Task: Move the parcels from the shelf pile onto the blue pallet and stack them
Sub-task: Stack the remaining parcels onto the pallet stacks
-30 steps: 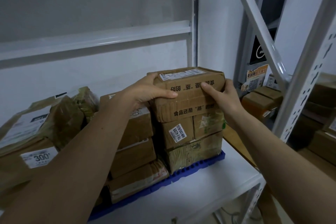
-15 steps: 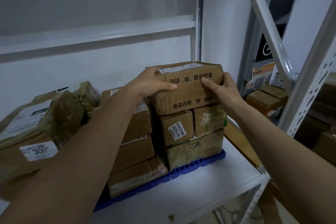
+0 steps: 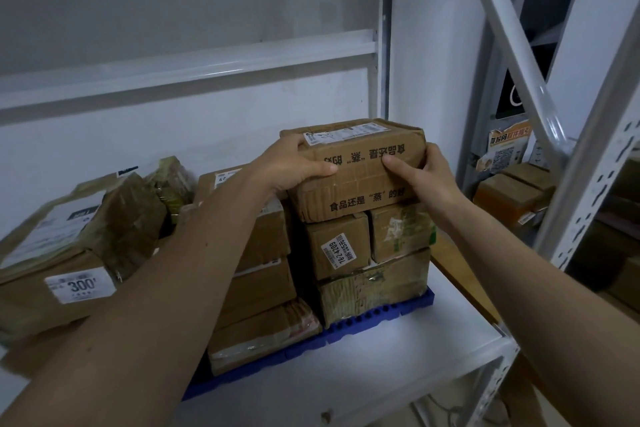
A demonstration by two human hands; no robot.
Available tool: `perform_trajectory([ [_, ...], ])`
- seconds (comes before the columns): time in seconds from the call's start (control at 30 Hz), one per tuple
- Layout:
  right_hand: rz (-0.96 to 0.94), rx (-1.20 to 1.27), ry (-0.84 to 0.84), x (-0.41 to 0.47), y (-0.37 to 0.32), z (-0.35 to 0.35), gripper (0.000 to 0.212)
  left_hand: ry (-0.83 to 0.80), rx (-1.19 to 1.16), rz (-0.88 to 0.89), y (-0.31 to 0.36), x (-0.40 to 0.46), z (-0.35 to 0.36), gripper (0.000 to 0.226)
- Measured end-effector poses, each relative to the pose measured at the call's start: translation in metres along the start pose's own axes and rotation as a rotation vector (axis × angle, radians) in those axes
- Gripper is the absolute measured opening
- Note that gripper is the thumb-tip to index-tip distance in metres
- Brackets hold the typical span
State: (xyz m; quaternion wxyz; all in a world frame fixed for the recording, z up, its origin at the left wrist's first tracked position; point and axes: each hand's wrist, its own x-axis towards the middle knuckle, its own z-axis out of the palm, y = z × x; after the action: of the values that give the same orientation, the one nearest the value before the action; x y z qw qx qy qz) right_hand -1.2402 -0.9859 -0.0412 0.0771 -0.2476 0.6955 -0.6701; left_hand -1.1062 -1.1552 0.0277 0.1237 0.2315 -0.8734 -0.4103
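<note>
We found the top parcel (image 3: 356, 166) seated on the right-hand stack, at about one o'clock in the head view, resting on two smaller boxes (image 3: 337, 244) above the blue pallet (image 3: 381, 321). The left hand (image 3: 294, 163) gripped its left end, thumb laid across the front face; the right hand (image 3: 420, 172) clasped its right end likewise. We judged the placing step to be in hand. The next move called for squaring the parcel, releasing both hands, then reaching to the shelf pile (image 3: 69, 253) at nine o'clock.
</note>
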Motion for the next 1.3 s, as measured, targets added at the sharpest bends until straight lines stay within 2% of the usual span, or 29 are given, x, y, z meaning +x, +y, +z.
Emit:
perform_trajectory([
  [0.2,0.011,-0.057,-0.015,-0.002,-0.007,-0.003,0.074,-0.012,0.056,0.006,0.008,-0.009,-0.003,0.074],
  [0.3,-0.118,-0.37,0.079,0.001,-0.023,-0.002,0.085,0.062,0.117,0.016,0.017,-0.015,-0.016,0.071],
  [0.4,-0.332,-0.792,0.14,-0.002,-0.052,0.01,0.079,0.154,0.251,0.049,0.023,-0.021,-0.036,0.06],
  [0.5,-0.49,-0.963,-0.001,-0.01,-0.078,0.033,0.066,0.207,0.395,0.063,0.021,-0.031,-0.056,0.052],
  [0.63,-0.614,-0.953,-0.31,-0.027,-0.102,0.083,0.057,0.259,0.527,0.011,0.011,-0.053,-0.075,0.047],
  [0.77,-0.731,-0.891,-0.519,-0.044,-0.117,0.143,0.055,0.355,0.584,-0.055,-0.011,-0.085,-0.102,0.044],
  [0.97,-0.877,-0.749,-0.742,-0.088,-0.128,0.23,0.05,0.445,0.609,-0.247,-0.055,-0.146,-0.147,0.044],
  [1.2,-0.978,-0.68,-0.915,-0.155,-0.138,0.303,0.053,0.534,0.573,-0.426,-0.107,-0.228,-0.181,0.041],
  [1.3,-1.019,-0.673,-0.979,-0.189,-0.137,0.336,0.052,0.523,0.564,-0.523,-0.135,-0.261,-0.193,0.04],
])
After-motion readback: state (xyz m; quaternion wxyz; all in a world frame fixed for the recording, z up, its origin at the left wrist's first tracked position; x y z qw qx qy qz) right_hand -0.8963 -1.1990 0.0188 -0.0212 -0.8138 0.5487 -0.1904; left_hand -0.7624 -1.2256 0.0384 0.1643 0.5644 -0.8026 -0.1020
